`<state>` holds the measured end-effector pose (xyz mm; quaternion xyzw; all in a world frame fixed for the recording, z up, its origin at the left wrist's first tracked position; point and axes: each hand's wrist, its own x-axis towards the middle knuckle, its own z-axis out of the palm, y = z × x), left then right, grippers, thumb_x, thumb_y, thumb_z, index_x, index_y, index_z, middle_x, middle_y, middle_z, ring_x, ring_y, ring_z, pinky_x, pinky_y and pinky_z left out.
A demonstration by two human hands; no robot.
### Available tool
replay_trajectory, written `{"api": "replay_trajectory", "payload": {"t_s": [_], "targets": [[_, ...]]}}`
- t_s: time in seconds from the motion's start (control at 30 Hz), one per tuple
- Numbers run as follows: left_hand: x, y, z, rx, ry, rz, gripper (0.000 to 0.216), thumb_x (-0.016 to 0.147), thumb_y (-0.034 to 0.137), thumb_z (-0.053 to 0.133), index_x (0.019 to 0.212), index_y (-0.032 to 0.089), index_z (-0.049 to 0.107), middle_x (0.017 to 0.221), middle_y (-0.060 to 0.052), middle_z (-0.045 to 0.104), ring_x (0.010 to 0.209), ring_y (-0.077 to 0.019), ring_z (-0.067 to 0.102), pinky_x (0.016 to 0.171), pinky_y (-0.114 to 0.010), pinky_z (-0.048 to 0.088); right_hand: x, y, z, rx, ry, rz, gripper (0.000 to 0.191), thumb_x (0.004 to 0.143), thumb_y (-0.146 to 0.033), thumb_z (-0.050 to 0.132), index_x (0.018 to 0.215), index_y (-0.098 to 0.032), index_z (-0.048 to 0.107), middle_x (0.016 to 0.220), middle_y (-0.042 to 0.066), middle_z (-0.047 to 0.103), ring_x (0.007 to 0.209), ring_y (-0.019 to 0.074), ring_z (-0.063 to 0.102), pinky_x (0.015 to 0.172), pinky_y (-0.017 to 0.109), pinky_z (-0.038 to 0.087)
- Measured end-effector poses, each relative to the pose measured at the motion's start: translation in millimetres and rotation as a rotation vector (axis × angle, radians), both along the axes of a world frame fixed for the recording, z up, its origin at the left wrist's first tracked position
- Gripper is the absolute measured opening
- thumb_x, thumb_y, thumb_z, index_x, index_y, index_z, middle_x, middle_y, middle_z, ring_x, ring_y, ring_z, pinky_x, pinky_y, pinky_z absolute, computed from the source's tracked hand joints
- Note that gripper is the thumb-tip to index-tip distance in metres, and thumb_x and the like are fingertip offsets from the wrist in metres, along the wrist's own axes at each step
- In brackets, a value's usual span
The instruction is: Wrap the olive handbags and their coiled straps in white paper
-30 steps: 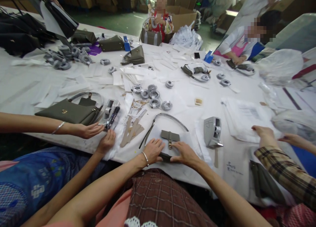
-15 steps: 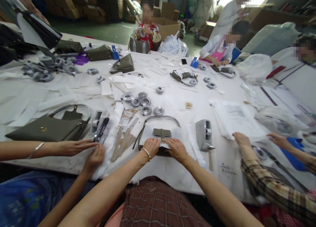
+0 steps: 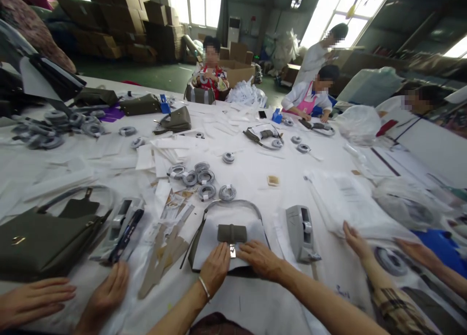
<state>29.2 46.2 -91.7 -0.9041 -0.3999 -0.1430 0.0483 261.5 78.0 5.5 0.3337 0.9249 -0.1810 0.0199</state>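
Note:
A small olive handbag point(image 3: 204, 238) lies flat in front of me, wrapped in white paper, with its grey flap strap point(image 3: 232, 233) and metal clasp showing. My left hand point(image 3: 215, 273) rests flat on the paper at the bag's near edge, fingers stretched out. My right hand point(image 3: 260, 258) lies beside it on the paper, fingers spread, just right of the clasp. The bag's curved handle point(image 3: 233, 203) arches behind it.
A grey tape dispenser point(image 3: 301, 232) stands right of the bag. Grey tape rolls point(image 3: 199, 178) lie behind it. A co-worker's hands point(image 3: 104, 296) and an olive bag point(image 3: 44, 238) are at the left; another person's hands point(image 3: 355, 242) press paper at the right. Others work across the table.
The view has tilted upward, so the bag and my hands sit lower in frame. My hands slid from the bag's near bottom edge up onto the paper by the clasp.

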Motion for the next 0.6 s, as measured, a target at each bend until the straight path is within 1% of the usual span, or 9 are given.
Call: {"api": "replay_trajectory", "payload": {"t_s": [0.1,0.17,0.2,0.27,0.33,0.4,0.5,0.53,0.6], "targets": [[-3,-2,-0.8,0.047,-0.057,0.019,0.048,0.087,0.002,0.034,0.130,0.008,0.053,0.130,-0.017,0.061,0.121,-0.0251,0.058,0.099,-0.040,0.051,6,-18,-28.0,0.210,0.081,0.002,0.059,0.084,-0.010,0.047,0.140,-0.028,0.044,0.137,0.006,0.058,0.127,0.0248,0.052,0.109,0.047,0.040],[-6,-1,2.7,0.045,-0.083,0.017,0.052,0.086,0.002,0.032,0.133,0.010,0.052,0.132,-0.014,0.060,0.125,-0.0225,0.055,0.101,-0.037,0.050,7,-29,-49.2,0.370,0.115,-0.039,0.058,0.085,-0.008,0.043,0.139,-0.028,0.045,0.140,0.004,0.055,0.131,0.0256,0.048,0.109,0.049,0.042],[-7,-1,5.4,0.040,-0.094,0.008,0.054,0.086,0.001,0.031,0.135,0.010,0.051,0.132,-0.013,0.060,0.126,-0.0214,0.054,0.102,-0.036,0.050,7,-33,-58.3,0.429,0.125,-0.066,0.057,0.086,-0.007,0.042,0.139,-0.027,0.045,0.141,0.003,0.054,0.132,0.0255,0.047,0.108,0.049,0.044],[-9,0,12.2,0.023,-0.111,-0.012,0.058,0.084,0.000,0.029,0.137,0.009,0.048,0.133,-0.013,0.059,0.129,-0.0197,0.051,0.104,-0.035,0.048,7,-38,-70.6,0.487,0.133,-0.098,0.056,0.086,-0.007,0.042,0.139,-0.027,0.046,0.143,0.003,0.052,0.133,0.0253,0.046,0.106,0.049,0.047],[-11,-1,19.6,-0.009,-0.106,-0.025,0.060,0.083,-0.001,0.030,0.141,0.009,0.044,0.137,-0.014,0.056,0.133,-0.0203,0.047,0.107,-0.037,0.046,6,-40,-74.9,0.482,0.143,-0.102,0.057,0.086,-0.008,0.043,0.140,-0.026,0.044,0.144,0.003,0.051,0.134,0.0253,0.045,0.105,0.049,0.049],[-13,-4,25.8,-0.042,-0.074,-0.066,0.060,0.086,0.004,0.035,0.145,0.016,0.040,0.143,-0.013,0.050,0.136,-0.0224,0.043,0.109,-0.040,0.044,6,-39,-73.8,0.458,0.171,-0.102,0.058,0.086,-0.008,0.043,0.141,-0.026,0.043,0.144,0.004,0.050,0.135,0.0254,0.044,0.104,0.050,0.049],[-14,-11,29.7,-0.042,-0.048,-0.122,0.056,0.092,0.021,0.048,0.146,0.030,0.038,0.147,-0.010,0.046,0.137,-0.0250,0.041,0.109,-0.044,0.043,7,-38,-68.8,0.447,0.180,-0.108,0.059,0.085,-0.010,0.044,0.142,-0.026,0.043,0.145,0.004,0.050,0.135,0.0256,0.044,0.104,0.050,0.050],[-14,-13,29.2,-0.031,-0.047,-0.121,0.055,0.092,0.028,0.051,0.146,0.032,0.038,0.146,-0.010,0.047,0.137,-0.0251,0.042,0.109,-0.044,0.043,8,-36,-68.0,0.458,0.171,-0.108,0.060,0.084,-0.010,0.044,0.142,-0.025,0.043,0.145,0.003,0.049,0.135,0.0256,0.044,0.103,0.049,0.050],[-12,-16,25.1,-0.005,-0.035,-0.108,0.054,0.092,0.036,0.054,0.144,0.031,0.040,0.145,-0.011,0.049,0.137,-0.0246,0.042,0.109,-0.043,0.044,11,-33,-70.0,0.509,0.168,-0.078,0.059,0.084,-0.013,0.043,0.141,-0.024,0.044,0.144,0.003,0.050,0.133,0.0254,0.047,0.103,0.045,0.050]]}}
